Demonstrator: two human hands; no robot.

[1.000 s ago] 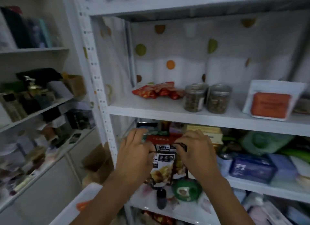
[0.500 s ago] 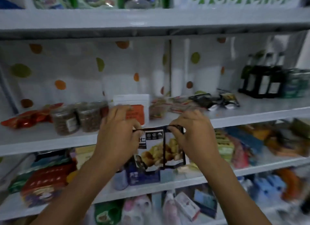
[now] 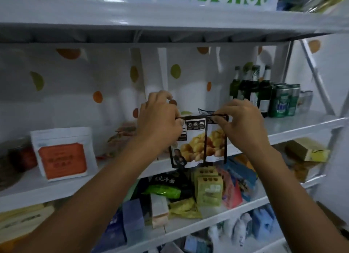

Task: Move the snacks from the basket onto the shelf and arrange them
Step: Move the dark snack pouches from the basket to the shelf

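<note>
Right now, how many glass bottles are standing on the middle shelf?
4 bottles, clustered at the right end of the middle shelf, left of the green cans: leftmost, two in the middle, rightmost. Others may be hidden behind.

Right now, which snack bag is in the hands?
The black-edged bag picturing yellow snacks; left hand and right hand pinch its top. The orange-labelled white pouch stands on the shelf.

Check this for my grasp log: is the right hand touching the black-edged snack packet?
Touching. The head view shows the right hand pinching the top right corner of the snack packet, with no gap at its black edge.
</note>
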